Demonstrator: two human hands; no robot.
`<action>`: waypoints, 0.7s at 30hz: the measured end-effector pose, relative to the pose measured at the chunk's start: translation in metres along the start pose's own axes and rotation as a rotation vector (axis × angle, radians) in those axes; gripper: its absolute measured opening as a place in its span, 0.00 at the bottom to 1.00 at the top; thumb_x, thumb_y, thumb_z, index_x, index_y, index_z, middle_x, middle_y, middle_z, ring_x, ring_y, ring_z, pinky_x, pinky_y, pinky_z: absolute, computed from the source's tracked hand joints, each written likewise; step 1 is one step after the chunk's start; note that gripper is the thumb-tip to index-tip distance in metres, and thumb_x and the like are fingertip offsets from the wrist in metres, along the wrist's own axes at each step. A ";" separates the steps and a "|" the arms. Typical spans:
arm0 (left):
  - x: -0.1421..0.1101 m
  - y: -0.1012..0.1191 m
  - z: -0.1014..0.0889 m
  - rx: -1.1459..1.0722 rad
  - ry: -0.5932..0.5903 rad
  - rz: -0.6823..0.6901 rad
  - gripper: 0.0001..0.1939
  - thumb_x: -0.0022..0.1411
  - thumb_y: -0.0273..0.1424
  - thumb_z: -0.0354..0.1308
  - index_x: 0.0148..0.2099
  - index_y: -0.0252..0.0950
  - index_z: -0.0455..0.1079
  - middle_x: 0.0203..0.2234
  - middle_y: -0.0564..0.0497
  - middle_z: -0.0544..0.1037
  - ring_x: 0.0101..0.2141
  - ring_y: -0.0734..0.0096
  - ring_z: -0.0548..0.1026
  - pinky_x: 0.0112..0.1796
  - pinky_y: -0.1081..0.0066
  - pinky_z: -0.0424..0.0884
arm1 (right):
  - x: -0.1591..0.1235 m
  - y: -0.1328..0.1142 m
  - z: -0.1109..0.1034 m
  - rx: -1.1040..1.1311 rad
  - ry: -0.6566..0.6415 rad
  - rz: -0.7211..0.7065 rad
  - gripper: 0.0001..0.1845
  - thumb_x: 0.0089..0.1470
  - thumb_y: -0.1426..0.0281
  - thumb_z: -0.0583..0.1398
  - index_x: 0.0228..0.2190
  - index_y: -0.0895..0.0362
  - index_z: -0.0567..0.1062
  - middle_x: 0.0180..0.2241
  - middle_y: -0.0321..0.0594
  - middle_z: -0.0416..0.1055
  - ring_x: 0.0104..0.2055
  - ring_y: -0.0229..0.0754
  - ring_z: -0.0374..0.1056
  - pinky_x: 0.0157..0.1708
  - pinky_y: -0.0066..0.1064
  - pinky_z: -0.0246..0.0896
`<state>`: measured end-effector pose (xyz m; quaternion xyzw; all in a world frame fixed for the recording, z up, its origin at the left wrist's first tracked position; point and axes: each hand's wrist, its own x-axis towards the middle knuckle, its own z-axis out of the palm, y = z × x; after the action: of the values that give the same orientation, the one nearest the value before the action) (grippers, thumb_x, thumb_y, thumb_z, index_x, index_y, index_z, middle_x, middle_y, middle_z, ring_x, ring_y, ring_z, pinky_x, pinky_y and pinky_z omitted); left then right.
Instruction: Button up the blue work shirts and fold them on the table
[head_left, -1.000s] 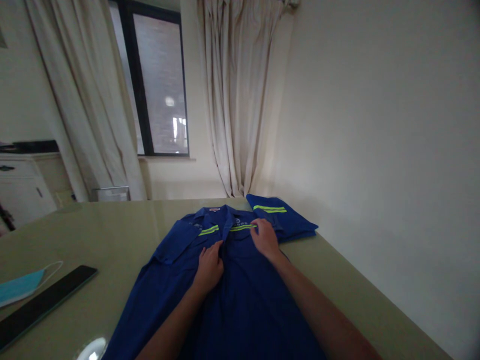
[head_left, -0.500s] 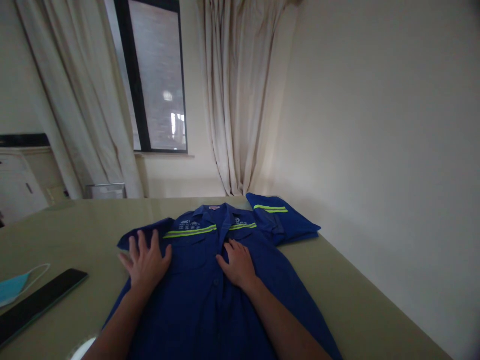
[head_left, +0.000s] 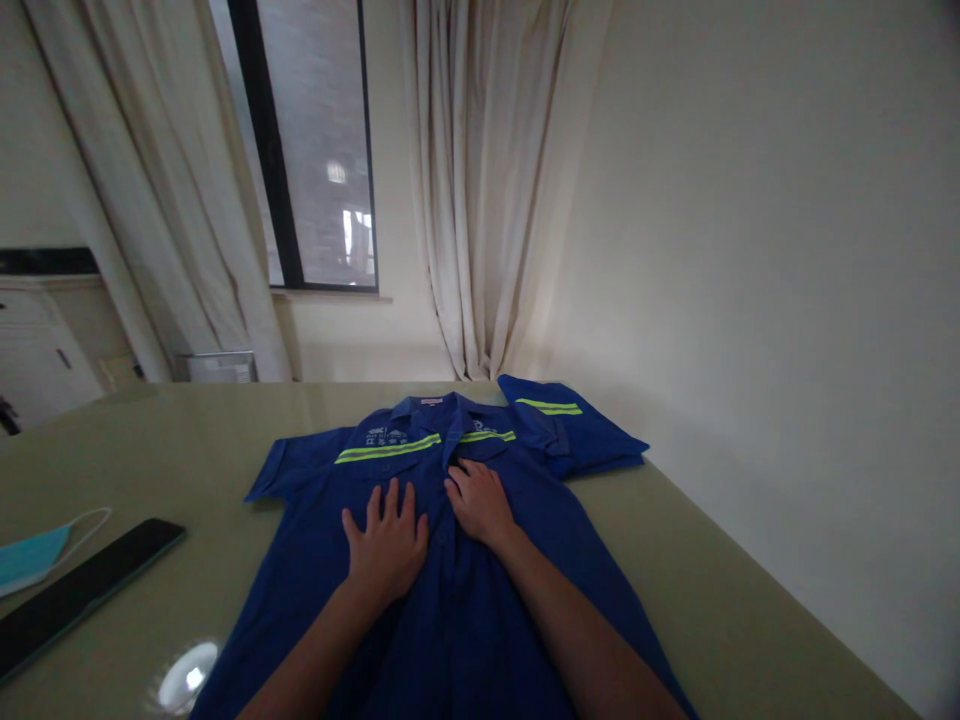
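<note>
A blue short-sleeved work shirt with a yellow-green reflective stripe across the chest lies face up on the olive table. My left hand rests flat on its front, fingers spread, left of the button placket. My right hand lies flat just right of the placket, below the collar. Neither hand holds anything. A second blue garment, folded, sits at the table's far right beside the shirt's right sleeve.
A black phone and a light blue face mask lie at the table's left edge. A wall runs close along the table's right side. Curtains, a window and a white cabinet stand beyond the far edge.
My left hand has slid from the shirt's left sleeve in to the chest beside the placket. The left sleeve now lies spread out flat. My right hand has stayed near the placket.
</note>
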<state>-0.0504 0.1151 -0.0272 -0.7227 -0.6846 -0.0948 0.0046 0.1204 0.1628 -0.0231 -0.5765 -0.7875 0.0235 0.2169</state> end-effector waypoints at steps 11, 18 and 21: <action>0.029 -0.010 0.004 -0.102 -0.048 0.142 0.35 0.70 0.51 0.40 0.73 0.41 0.53 0.73 0.43 0.52 0.71 0.42 0.48 0.62 0.27 0.35 | 0.011 -0.010 -0.020 0.136 0.220 -0.104 0.19 0.71 0.64 0.48 0.51 0.56 0.75 0.49 0.47 0.75 0.53 0.48 0.66 0.56 0.38 0.56; 0.062 -0.026 -0.008 -0.068 0.098 0.181 0.23 0.72 0.41 0.45 0.60 0.40 0.71 0.65 0.42 0.68 0.65 0.49 0.61 0.62 0.42 0.56 | -0.072 -0.065 -0.046 0.152 -0.275 -0.180 0.24 0.57 0.44 0.59 0.34 0.53 0.74 0.32 0.39 0.76 0.34 0.46 0.71 0.37 0.34 0.62; 0.062 -0.027 -0.017 -0.023 0.170 0.188 0.19 0.73 0.34 0.43 0.48 0.37 0.75 0.51 0.41 0.78 0.55 0.54 0.73 0.55 0.56 0.68 | -0.101 -0.078 -0.041 0.082 -0.314 -0.101 0.24 0.49 0.47 0.64 0.36 0.54 0.72 0.35 0.42 0.75 0.37 0.50 0.71 0.37 0.36 0.62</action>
<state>-0.0761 0.1756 -0.0049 -0.7731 -0.6098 -0.1626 0.0634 0.0901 0.0356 0.0047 -0.5161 -0.8380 0.1345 0.1156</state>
